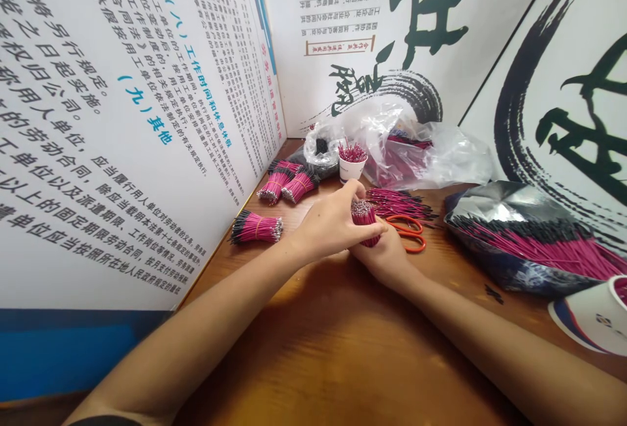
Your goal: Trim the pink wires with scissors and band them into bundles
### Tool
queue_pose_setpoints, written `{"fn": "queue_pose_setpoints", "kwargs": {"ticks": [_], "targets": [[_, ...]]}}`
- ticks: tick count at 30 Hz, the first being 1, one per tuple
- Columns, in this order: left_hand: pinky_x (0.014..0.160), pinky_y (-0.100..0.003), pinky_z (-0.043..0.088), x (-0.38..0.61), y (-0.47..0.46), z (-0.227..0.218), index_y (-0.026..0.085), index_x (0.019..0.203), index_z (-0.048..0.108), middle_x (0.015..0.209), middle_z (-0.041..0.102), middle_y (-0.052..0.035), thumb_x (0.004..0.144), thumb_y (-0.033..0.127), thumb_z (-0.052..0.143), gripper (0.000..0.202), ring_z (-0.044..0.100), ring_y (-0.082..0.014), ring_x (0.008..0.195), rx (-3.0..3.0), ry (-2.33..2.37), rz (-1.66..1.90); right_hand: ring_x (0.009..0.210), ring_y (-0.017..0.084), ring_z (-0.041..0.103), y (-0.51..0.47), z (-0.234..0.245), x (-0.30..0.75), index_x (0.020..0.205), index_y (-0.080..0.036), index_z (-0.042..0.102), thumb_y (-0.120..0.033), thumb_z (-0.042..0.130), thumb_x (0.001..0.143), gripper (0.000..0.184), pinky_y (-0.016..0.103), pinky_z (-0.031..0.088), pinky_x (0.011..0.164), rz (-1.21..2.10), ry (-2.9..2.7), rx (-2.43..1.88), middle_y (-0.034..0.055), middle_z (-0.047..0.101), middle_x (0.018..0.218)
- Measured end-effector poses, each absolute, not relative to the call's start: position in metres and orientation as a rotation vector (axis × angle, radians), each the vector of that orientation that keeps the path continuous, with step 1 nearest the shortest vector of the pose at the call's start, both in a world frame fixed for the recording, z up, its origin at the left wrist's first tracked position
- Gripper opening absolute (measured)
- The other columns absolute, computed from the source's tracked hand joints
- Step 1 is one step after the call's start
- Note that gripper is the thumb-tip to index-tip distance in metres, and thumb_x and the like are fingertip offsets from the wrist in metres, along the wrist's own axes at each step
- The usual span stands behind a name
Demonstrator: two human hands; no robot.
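Observation:
Both my hands meet at the middle of the wooden table [313, 347]. A bundle of short magenta wires [365, 219] with bare metal tips stands upright between them. My left hand [333, 220] wraps over the bundle from the left, fingers closed on it. My right hand [385, 253] cups the bundle from below and behind, also closed on it. Loose magenta wires [399, 202] lie just behind, beside orange-handled scissors [409, 233].
Tied wire bundles [257, 227] [289, 184] lie along the left printed board. A white paper cup of wires [351, 163] and clear plastic bags [416, 148] stand at the back. A dark bag of long wires [529, 240] and a tipped cup [595, 315] are at right.

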State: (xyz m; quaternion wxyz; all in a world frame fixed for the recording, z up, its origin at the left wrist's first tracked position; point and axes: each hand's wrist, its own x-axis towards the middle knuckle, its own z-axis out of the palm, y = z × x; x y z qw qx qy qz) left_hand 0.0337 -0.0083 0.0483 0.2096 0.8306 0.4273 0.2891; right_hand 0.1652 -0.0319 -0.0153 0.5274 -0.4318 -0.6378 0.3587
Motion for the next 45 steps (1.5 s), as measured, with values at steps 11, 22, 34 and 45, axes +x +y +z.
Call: {"fn": "queue_pose_setpoints", "kwargs": {"ticks": [11,22,34,45], "targets": [[0.091,-0.039,0.048,0.034,-0.007,0.044,0.023,0.114,0.032,0.116,0.048,-0.0079,0.07,0.034,0.078,0.065,0.054,-0.0203,0.101,2.103,1.075,0.862,0.07,0.018,0.06,-0.031,-0.016,0.168,0.086,-0.018,0.058,-0.023,0.067,0.068,0.021,0.029,0.051,0.064,0.858,-1.449,-1.007,0.0031,0.067,0.081],[0.074,-0.031,0.053,0.04,-0.005,0.032,0.026,0.116,0.031,0.114,0.042,-0.0068,0.064,0.032,0.083,0.074,0.054,-0.0155,0.089,1.965,1.049,0.986,0.07,0.02,0.063,-0.026,-0.021,0.169,0.083,-0.018,0.06,-0.025,0.067,0.064,0.021,0.032,0.053,0.064,0.878,-1.275,-1.093,0.0043,0.07,0.077],[0.049,-0.02,0.037,0.031,0.008,0.039,0.018,0.085,0.05,0.077,0.058,0.0016,0.083,0.01,0.045,0.009,0.049,-0.0072,0.055,1.996,1.109,0.658,0.071,0.019,0.064,-0.024,-0.021,0.172,0.09,-0.018,0.061,-0.036,0.075,0.068,0.031,0.033,0.053,0.067,0.855,-1.194,-1.159,0.0049,0.071,0.082],[0.074,-0.027,0.047,0.019,0.024,0.031,0.016,0.088,0.06,0.088,0.066,-0.0027,0.079,0.01,0.049,0.015,0.059,-0.0148,0.081,2.242,0.999,0.5,0.078,0.021,0.067,-0.022,-0.026,0.173,0.094,-0.016,0.063,-0.033,0.077,0.066,0.036,0.036,0.054,0.077,0.973,-1.214,-1.115,0.0068,0.073,0.089]]}}
